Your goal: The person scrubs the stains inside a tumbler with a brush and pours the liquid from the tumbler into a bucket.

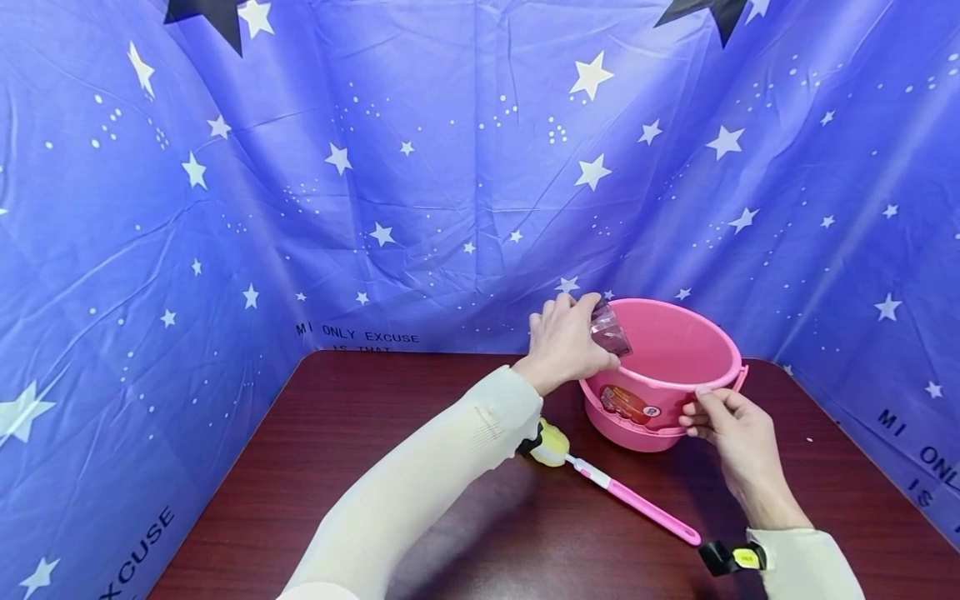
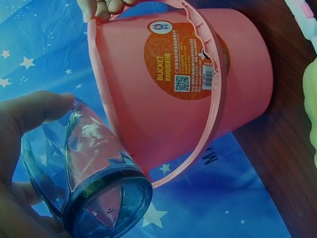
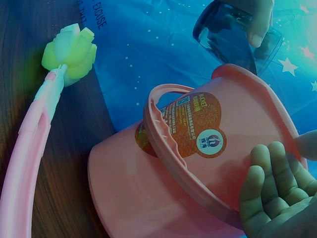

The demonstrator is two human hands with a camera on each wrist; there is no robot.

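My left hand (image 1: 567, 340) grips a clear faceted drinking glass (image 1: 611, 332), tilted at the left rim of a pink bucket (image 1: 675, 373). In the left wrist view the thick round base of the glass (image 2: 106, 201) points toward the bucket. My right hand (image 1: 738, 442) holds the bucket's near right rim, with the thumb at the rim and the fingers against the outer wall, as the right wrist view shows. The bucket stands upright, its pink handle (image 3: 166, 144) hanging down across the orange label (image 3: 183, 126).
A sponge brush with a yellow head (image 1: 551, 443) and pink handle (image 1: 652, 510) lies on the dark red wooden table (image 1: 315, 467), in front of the bucket. Blue cloth (image 1: 450, 208) with white stars hangs behind the table and along both sides.
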